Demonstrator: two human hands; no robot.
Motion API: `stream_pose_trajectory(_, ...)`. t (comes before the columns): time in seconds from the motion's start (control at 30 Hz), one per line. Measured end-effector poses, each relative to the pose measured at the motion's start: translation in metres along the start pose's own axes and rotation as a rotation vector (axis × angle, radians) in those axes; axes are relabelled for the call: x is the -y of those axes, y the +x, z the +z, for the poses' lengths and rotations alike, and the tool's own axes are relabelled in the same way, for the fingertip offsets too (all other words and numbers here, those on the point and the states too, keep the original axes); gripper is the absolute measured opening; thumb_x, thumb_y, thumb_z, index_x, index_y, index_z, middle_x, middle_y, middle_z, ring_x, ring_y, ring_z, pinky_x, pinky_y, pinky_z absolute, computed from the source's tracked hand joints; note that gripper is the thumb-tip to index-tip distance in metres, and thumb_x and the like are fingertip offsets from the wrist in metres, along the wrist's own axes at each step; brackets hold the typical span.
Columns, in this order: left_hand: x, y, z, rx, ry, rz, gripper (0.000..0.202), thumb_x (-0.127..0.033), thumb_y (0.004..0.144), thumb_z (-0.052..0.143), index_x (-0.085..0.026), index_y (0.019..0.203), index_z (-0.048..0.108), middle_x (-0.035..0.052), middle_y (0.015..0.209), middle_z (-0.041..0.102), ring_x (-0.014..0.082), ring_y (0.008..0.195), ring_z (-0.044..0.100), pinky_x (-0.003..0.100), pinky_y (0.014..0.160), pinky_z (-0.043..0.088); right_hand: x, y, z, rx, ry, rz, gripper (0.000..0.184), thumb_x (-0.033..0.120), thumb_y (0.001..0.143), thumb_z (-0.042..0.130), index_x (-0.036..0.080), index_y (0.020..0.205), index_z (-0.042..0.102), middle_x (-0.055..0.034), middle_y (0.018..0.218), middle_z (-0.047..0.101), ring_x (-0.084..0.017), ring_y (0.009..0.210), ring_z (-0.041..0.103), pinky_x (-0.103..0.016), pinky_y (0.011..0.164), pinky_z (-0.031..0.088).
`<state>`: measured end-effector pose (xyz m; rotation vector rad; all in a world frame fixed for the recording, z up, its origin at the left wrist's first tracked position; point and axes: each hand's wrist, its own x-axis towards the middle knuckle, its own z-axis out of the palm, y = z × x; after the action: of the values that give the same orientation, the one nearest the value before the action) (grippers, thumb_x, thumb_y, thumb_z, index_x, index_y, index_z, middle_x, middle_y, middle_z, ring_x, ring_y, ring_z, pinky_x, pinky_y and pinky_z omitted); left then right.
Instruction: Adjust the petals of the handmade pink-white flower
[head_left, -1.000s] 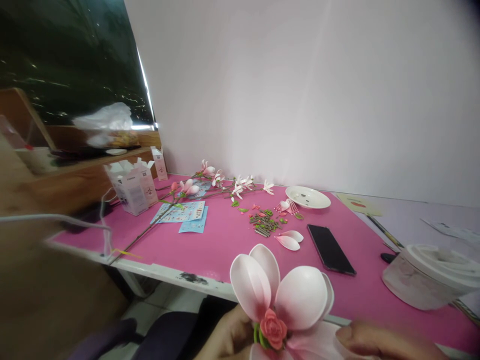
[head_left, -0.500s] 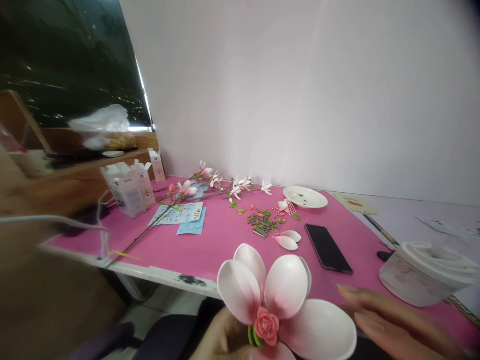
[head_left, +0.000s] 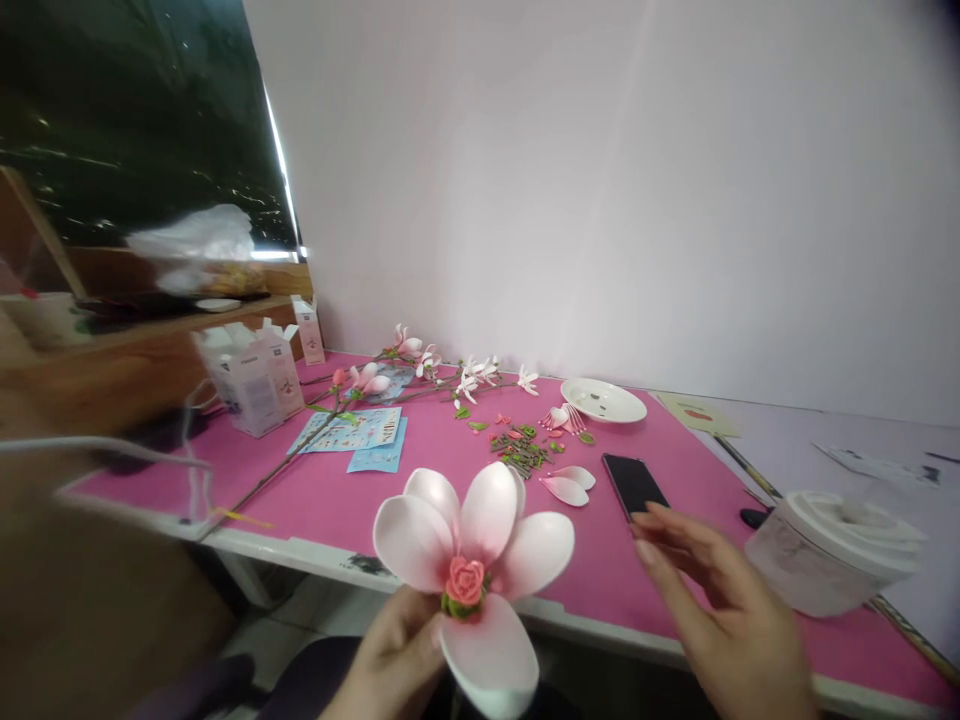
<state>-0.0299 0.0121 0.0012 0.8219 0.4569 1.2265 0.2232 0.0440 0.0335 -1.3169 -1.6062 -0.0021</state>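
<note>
Low in the middle of the head view is an artificial magnolia (head_left: 487,645) with white petals pink at the base, a coral rose-shaped centre and green bits below it. My left hand (head_left: 397,645) grips it from underneath; the flower hides some of the fingers. To the right, my right hand (head_left: 727,615) hovers over the table's near side with fingers stretched and apart, holding nothing. Its fingertips overlap the lower end of a black phone (head_left: 628,482); whether they touch it I cannot tell. Two loose petals (head_left: 568,487) lie left of the phone.
A pink tabletop (head_left: 450,490) bears small brown and green pieces (head_left: 521,450), a white plate (head_left: 602,402), flower branches (head_left: 300,445), blue printed sheets (head_left: 379,455) and cartons (head_left: 247,385). At right stands a round lidded container (head_left: 810,570). A pale wall (head_left: 487,180) rises behind.
The flower in my left hand has moved left and turned, showing its lower petal. My right hand has come further into view, moving left toward the phone. The view has shifted slightly.
</note>
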Motion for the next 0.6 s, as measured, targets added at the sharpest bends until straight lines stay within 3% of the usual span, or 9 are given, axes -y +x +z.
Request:
stream_pose_trajectory(0.1,-0.01,-0.001,0.004,-0.109,0.039,0.004,0.028,-0.038,0.072,0.075,-0.016,0.088,0.074,0.0062,0.072,0.068,0.0204,0.077,0.062,0.029,0.075,0.044,-0.034,0.008,0.033,0.182,-0.3,-0.062,0.026,0.03,0.091,0.042,0.018,0.104,0.061,-0.0087,0.098,0.071,-0.022,0.085,0.07,-0.033,0.073,0.059)
stream_pose_trajectory(0.23,-0.012,0.002,0.006,-0.108,0.085,0.033,0.032,-0.044,0.074,0.071,-0.012,0.079,0.072,0.006,0.065,0.064,0.0207,0.076,0.06,0.029,0.074,0.042,-0.076,0.014,0.072,0.3,-0.399,-0.093,0.031,0.019,0.086,0.044,0.014,0.11,0.064,-0.0146,0.116,0.066,-0.029,0.107,0.061,-0.042,0.091,0.051)
stream_pose_trajectory(0.33,-0.007,0.006,0.004,-0.094,0.06,0.042,0.034,-0.044,0.08,0.065,-0.011,0.081,0.071,0.0079,0.071,0.065,0.0203,0.076,0.059,0.03,0.075,0.041,-0.096,0.016,0.094,0.347,-0.451,-0.095,0.034,0.014,0.085,0.044,0.012,0.113,0.063,-0.0175,0.12,0.063,-0.031,0.111,0.058,-0.046,0.095,0.046)
stream_pose_trajectory(0.5,-0.004,0.008,0.007,-0.118,-0.031,0.024,0.034,-0.044,0.08,0.065,-0.011,0.075,0.07,0.0087,0.071,0.064,0.0211,0.076,0.058,0.031,0.075,0.042,-0.111,0.015,0.109,0.39,-0.506,-0.083,0.034,0.014,0.085,0.046,0.012,0.113,0.063,-0.0171,0.107,0.066,-0.031,0.1,0.059,-0.044,0.089,0.045)
stream_pose_trajectory(0.6,-0.006,0.007,0.012,-0.123,-0.052,0.044,0.029,-0.041,0.079,0.067,-0.012,0.081,0.071,0.0067,0.07,0.064,0.0202,0.077,0.058,0.031,0.077,0.041,-0.111,0.013,0.108,0.393,-0.51,-0.074,0.026,0.019,0.086,0.045,0.014,0.099,0.067,-0.0151,0.095,0.066,-0.03,0.092,0.061,-0.042,0.083,0.047)
